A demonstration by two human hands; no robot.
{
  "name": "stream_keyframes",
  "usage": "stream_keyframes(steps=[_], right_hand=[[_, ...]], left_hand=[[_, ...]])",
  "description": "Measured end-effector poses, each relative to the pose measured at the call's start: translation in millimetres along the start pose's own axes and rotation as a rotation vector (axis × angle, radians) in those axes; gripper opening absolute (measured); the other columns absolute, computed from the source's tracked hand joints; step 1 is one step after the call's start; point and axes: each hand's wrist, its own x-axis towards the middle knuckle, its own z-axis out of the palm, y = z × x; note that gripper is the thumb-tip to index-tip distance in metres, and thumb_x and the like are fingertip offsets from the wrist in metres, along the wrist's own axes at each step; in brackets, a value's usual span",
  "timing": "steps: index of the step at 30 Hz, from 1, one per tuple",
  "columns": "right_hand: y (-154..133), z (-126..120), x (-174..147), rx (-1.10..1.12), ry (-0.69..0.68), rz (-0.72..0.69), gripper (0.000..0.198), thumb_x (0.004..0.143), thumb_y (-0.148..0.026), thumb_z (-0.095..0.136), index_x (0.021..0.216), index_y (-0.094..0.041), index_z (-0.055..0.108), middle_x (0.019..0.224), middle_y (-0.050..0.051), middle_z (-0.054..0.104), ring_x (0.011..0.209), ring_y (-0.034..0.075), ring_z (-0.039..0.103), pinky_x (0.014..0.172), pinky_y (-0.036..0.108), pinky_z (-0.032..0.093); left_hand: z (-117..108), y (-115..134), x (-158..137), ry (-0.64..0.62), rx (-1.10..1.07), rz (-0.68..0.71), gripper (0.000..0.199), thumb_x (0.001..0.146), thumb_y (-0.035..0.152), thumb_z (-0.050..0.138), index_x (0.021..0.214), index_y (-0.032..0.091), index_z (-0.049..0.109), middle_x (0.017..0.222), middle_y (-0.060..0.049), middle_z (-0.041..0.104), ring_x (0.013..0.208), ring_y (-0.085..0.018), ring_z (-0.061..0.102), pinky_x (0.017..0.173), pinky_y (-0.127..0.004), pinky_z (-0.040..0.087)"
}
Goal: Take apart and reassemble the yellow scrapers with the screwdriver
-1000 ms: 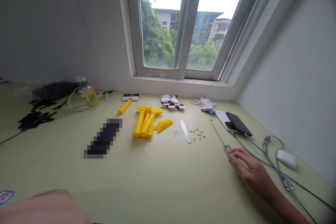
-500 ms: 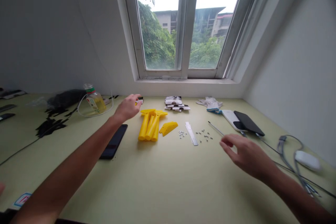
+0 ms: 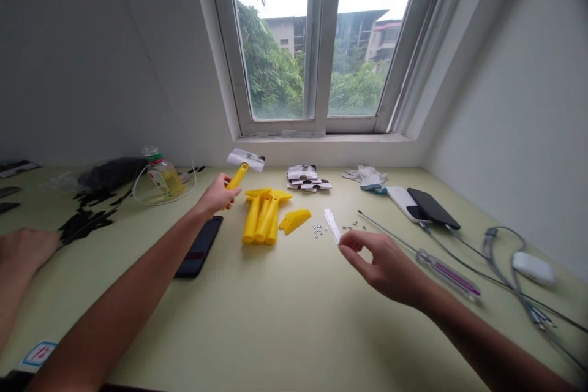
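Observation:
My left hand is closed round the yellow handle of a scraper, which is raised above the back of the table with its wide, shiny blade upward. Just right of it lies a bundle of yellow scraper handles, with loose yellow pieces beside it. My right hand hovers at the near end of flat white strips, its thumb and forefinger curved with a gap between them. Small nuts and screws lie around the strips. A screwdriver with a clear, purple-cored handle rests behind my right wrist.
A black phone lies by my left forearm. Farther back are a bottle, a stack of wrapped blades and a glove. Devices and cables occupy the right side. Another person's hand is at far left.
My left hand has lifted the scraper into view, blade up. My right hand has moved left from the screwdriver to the strips. The other person's hand has come further in at left.

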Motion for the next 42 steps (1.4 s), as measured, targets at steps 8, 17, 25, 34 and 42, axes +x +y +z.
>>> stream_keyframes(steps=[8,17,25,34,42], right_hand=[[-13.3,33.7,31.9,0.739,-0.005,0.143,0.039,0.092,-0.046,0.051,0.121,-0.021,0.051,0.093,0.005,0.062,0.067,0.015,0.062,0.061,0.032,0.053],[2.2,42.6,22.6,1.142,0.174,0.31,0.039,0.091,-0.049,0.046,0.107,-0.017,0.062,0.1,0.01,0.065,0.066,0.018,0.064,0.053,0.031,0.05],[9.4,40.7,23.9,1.291,0.147,0.345,0.028,0.087,-0.035,0.053,0.097,-0.016,0.071,0.1,0.01,0.068,0.072,0.019,0.064,0.06,0.033,0.052],[19.1,42.4,25.1,1.111,0.171,0.366,0.028,0.081,-0.044,0.065,0.091,-0.018,0.073,0.086,0.007,0.068,0.069,0.018,0.061,0.053,0.028,0.047],[14.8,36.8,27.0,1.221,0.325,0.306,0.011,0.067,-0.029,0.074,0.072,-0.019,0.073,0.07,0.003,0.067,0.064,0.014,0.051,0.059,0.028,0.04]], left_hand=[[76.8,49.8,-177.0,-0.385,-1.108,-0.108,0.057,0.068,0.023,0.078,0.109,0.022,0.039,0.097,-0.003,0.054,0.071,-0.013,0.061,0.06,-0.029,0.056],[122.3,55.8,-197.7,-0.42,-1.019,0.187,0.043,0.086,0.033,0.064,0.121,0.025,0.041,0.115,-0.006,0.05,0.073,-0.011,0.058,0.061,-0.029,0.055],[125.6,46.3,-209.1,-0.348,-0.969,0.259,0.038,0.093,0.033,0.056,0.126,0.026,0.037,0.111,-0.005,0.05,0.074,-0.01,0.054,0.068,-0.028,0.053],[130.1,43.8,-217.1,-0.376,-0.911,0.258,0.042,0.093,0.036,0.055,0.129,0.025,0.037,0.103,-0.006,0.053,0.073,-0.012,0.053,0.066,-0.028,0.05],[111.0,55.1,-188.6,-0.225,-0.954,0.208,0.049,0.093,0.041,0.053,0.136,0.03,0.034,0.14,-0.01,0.039,0.118,-0.022,0.05,0.087,-0.035,0.052]])
